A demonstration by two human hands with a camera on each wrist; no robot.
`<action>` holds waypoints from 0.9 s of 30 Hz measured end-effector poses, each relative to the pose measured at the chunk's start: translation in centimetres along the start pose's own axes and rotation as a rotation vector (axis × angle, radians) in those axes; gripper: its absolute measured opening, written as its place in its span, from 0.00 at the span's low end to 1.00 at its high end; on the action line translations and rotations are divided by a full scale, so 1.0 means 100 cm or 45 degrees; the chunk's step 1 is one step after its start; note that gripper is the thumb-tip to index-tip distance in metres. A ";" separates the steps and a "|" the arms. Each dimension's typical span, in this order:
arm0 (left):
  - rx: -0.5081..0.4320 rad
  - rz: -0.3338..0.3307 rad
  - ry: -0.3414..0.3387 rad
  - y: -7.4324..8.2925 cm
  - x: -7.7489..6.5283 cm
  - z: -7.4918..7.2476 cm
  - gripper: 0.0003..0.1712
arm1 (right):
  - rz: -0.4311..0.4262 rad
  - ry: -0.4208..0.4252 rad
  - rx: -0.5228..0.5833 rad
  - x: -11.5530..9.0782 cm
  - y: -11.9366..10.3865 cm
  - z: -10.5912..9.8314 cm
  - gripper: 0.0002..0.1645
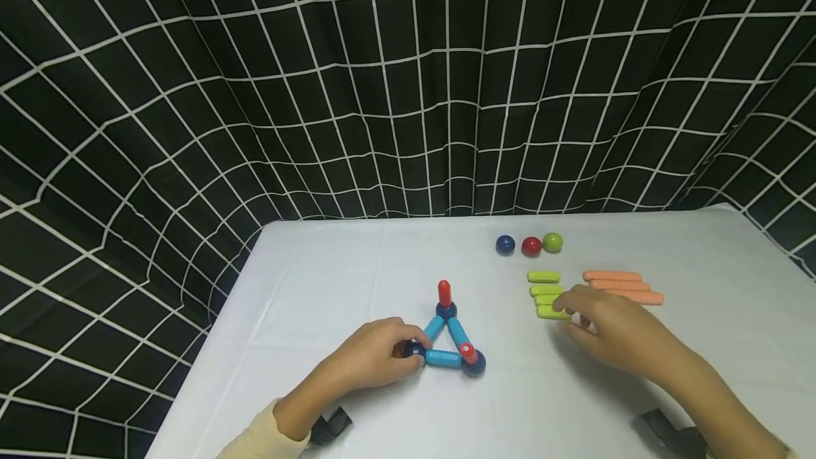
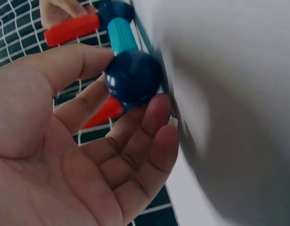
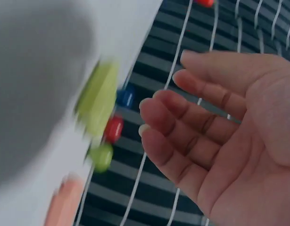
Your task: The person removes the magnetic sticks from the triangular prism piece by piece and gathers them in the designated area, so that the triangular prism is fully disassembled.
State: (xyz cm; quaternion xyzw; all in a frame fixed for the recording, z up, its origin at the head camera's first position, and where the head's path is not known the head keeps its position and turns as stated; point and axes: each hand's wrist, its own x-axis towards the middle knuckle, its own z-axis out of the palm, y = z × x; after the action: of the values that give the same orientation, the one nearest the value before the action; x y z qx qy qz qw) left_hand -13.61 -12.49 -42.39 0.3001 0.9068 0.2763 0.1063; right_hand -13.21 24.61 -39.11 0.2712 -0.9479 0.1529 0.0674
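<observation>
A triangle of three light blue sticks (image 1: 443,358) joined by dark blue balls lies on the white table. Red sticks (image 1: 444,294) stand up from its far and right-hand balls. My left hand (image 1: 376,353) holds the dark blue ball (image 2: 134,77) at the left corner, thumb on one side and fingertips on the other. Over the near end of a row of short yellow-green sticks (image 1: 544,277) hovers my right hand (image 1: 605,324). Its fingers are loosely bent, and the right wrist view shows nothing between them and the thumb.
Behind the yellow-green sticks sit three loose balls: a blue ball (image 1: 505,244), a red ball (image 1: 532,246) and a green ball (image 1: 552,241). Several longer orange sticks (image 1: 612,276) lie to the right, partly behind my right hand. A black curtain (image 1: 427,91) with white grid lines surrounds the table's back and sides.
</observation>
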 end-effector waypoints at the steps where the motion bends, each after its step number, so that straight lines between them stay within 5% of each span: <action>1: -0.006 0.008 -0.024 0.002 -0.001 0.001 0.10 | -0.021 -0.029 0.025 0.003 -0.008 0.003 0.15; 8: -0.028 0.054 -0.085 0.013 0.000 0.006 0.10 | -0.063 -0.272 0.247 0.019 -0.051 0.022 0.25; 18: -0.056 0.047 -0.092 0.009 0.002 0.007 0.12 | -0.157 -0.304 0.477 0.035 -0.076 0.041 0.17; 27: -0.061 0.047 -0.084 0.009 0.001 0.006 0.12 | -0.128 -0.238 0.410 0.039 -0.082 0.051 0.09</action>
State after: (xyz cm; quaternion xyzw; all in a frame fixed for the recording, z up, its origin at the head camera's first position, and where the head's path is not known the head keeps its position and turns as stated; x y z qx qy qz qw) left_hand -13.05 -11.53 -42.41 0.3230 0.8903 0.2898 0.1381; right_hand -12.35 14.44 -41.02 0.3386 -0.8985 0.2732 -0.0578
